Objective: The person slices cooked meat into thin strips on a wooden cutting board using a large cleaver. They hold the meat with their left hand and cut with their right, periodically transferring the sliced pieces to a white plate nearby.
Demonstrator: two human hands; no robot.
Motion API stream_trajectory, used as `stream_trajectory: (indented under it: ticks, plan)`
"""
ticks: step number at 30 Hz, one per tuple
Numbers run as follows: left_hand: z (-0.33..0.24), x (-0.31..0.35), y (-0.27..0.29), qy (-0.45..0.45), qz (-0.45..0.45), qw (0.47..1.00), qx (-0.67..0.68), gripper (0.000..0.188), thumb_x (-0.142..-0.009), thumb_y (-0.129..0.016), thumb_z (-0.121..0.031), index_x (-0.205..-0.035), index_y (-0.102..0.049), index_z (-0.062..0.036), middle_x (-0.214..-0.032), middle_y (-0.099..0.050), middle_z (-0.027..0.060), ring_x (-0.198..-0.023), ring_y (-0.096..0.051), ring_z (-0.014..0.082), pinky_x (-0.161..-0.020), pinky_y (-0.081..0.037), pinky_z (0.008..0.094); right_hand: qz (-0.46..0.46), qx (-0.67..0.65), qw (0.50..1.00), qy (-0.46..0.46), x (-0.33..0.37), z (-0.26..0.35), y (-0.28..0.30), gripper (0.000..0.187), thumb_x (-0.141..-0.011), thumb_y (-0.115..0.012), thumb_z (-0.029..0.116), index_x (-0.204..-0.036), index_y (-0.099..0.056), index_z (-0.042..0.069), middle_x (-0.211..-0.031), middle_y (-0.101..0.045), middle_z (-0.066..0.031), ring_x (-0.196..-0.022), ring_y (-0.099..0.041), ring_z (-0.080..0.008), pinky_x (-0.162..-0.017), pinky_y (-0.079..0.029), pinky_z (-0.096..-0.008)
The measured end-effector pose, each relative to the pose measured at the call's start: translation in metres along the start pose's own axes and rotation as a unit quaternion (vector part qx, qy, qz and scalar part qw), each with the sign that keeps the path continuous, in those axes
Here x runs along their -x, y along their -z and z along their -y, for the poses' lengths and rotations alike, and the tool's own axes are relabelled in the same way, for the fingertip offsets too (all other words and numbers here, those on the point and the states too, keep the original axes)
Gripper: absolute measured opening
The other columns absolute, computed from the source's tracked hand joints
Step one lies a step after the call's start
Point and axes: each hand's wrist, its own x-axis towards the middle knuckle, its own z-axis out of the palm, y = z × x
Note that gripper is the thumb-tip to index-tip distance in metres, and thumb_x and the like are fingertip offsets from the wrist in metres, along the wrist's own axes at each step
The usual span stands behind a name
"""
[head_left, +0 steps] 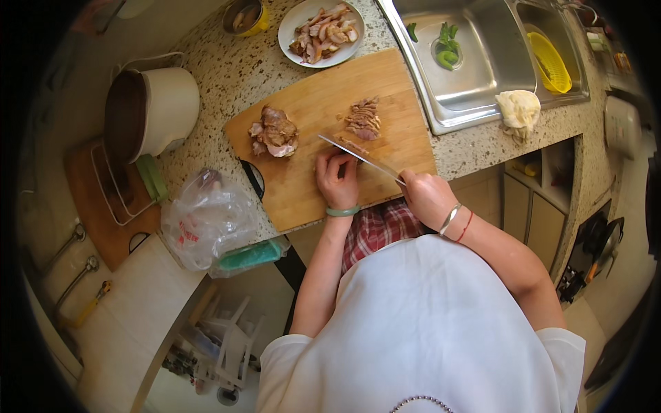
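My right hand (430, 199) grips a kitchen knife (363, 160), its blade pointing up and left across the wooden cutting board (403, 86). Close against the near side of the blade, my left hand (337, 177) has its fingers curled down; what lies under them is hidden. A thin strip of meat (354, 145) lies just beyond the blade. Farther up the board sits a small pile of sliced cooked meat (363, 118). To the left rests a larger, uncut chunk of meat (275, 132).
Behind the board stand a white plate (284, 38) of meat pieces and a yellow bowl (259, 26). The steel sink (475, 96) at right holds green peppers (447, 47) and a yellow basket (551, 62); a cloth (519, 110) hangs on its edge. Plastic bags (206, 217) and a rice cooker (169, 107) are left.
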Motion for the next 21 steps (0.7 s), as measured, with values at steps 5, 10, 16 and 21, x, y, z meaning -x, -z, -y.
stream_trajectory:
  ticks: [5, 10, 16, 21]
  plan:
    - [0.000, -0.002, -0.001, -0.011, -0.002, 1.000, -0.005, 0.013, -0.075, -0.075, 0.001, -0.081, -0.066, -0.0045, -0.095, -0.062, 0.0092, -0.088, -0.061, 0.0281, -0.076, -0.049, 0.0367, -0.002, 0.007, 1.000, -0.002, -0.019, 0.005, -0.007, 0.007, -0.085, -0.054, 0.005, -0.087, -0.053, -0.002, -0.073, -0.065, -0.0237, -0.067, -0.065, -0.0419, -0.061, -0.053, -0.0497]
    - [-0.002, -0.001, 0.002, 0.001, 0.012, 1.000, -0.021, 0.012, -0.076, -0.075, 0.000, -0.081, -0.065, -0.0037, -0.095, -0.060, 0.0090, -0.088, -0.060, 0.0271, -0.078, -0.049, 0.0356, -0.021, 0.027, 0.999, 0.014, -0.046, 0.012, -0.021, 0.009, -0.085, -0.053, 0.006, -0.090, -0.053, -0.001, -0.075, -0.066, -0.0236, -0.071, -0.067, -0.0413, -0.062, -0.054, -0.0490]
    - [-0.002, -0.002, 0.003, -0.017, 0.010, 0.999, -0.027, 0.013, -0.076, -0.075, -0.001, -0.082, -0.064, -0.0039, -0.096, -0.059, 0.0097, -0.089, -0.059, 0.0281, -0.079, -0.049, 0.0364, -0.043, 0.020, 0.999, 0.016, -0.042, -0.003, -0.028, 0.012, -0.086, -0.060, 0.011, -0.092, -0.054, 0.003, -0.074, -0.064, -0.0231, -0.070, -0.064, -0.0423, -0.063, -0.051, -0.0509]
    - [-0.004, 0.000, 0.000, -0.020, -0.015, 1.000, 0.006, 0.014, -0.076, -0.077, 0.000, -0.082, -0.065, -0.0041, -0.100, -0.060, 0.0103, -0.093, -0.060, 0.0275, -0.080, -0.049, 0.0368, -0.061, 0.014, 0.998, 0.014, -0.007, -0.028, -0.010, 0.014, -0.087, -0.061, 0.010, -0.099, -0.060, 0.003, -0.077, -0.065, -0.0209, -0.072, -0.064, -0.0406, -0.064, -0.052, -0.0486]
